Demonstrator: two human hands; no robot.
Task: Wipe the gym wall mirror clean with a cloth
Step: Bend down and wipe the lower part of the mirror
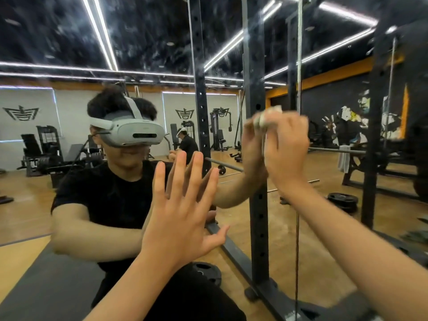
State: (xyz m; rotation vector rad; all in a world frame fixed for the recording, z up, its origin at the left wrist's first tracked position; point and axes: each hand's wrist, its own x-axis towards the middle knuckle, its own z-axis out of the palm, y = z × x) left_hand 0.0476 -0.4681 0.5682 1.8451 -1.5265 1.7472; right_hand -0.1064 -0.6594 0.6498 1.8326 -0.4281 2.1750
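Gripping the crumpled white cloth (pixel 268 115) in curled fingers, your right hand (pixel 287 149) presses it to the gym wall mirror (pixel 58 54) at the right of the scene. The cloth sticks out above your fingertips, against the glass. Your left hand (pixel 183 218) lies flat on the mirror, lower and to the left, fingers straight and spread, holding nothing. A black rack upright (pixel 258 216) runs between both hands.
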